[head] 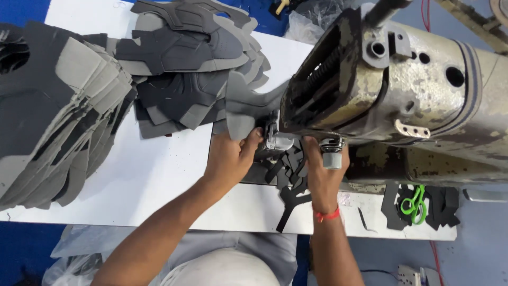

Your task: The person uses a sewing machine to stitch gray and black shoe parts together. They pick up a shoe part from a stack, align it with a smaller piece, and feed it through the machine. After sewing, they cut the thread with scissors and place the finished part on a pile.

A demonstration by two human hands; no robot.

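My left hand (232,155) grips the edge of a grey shoe-upper piece (244,108) that runs under the needle area of a worn, cream-coloured sewing machine (418,90). My right hand (321,172), with a red thread around its wrist, presses a black cut piece (288,167) flat on the machine bed just below the presser foot (276,139). A black forked strip (292,204) hangs off that piece toward the table's near edge. Both hands sit close together at the needle.
A tall fanned pile of grey and black cut pieces (58,111) fills the left of the white table (159,175). Another pile (185,58) lies behind. Green-handled snips (414,204) rest on black scraps at the right. Plastic bags lie by the floor.
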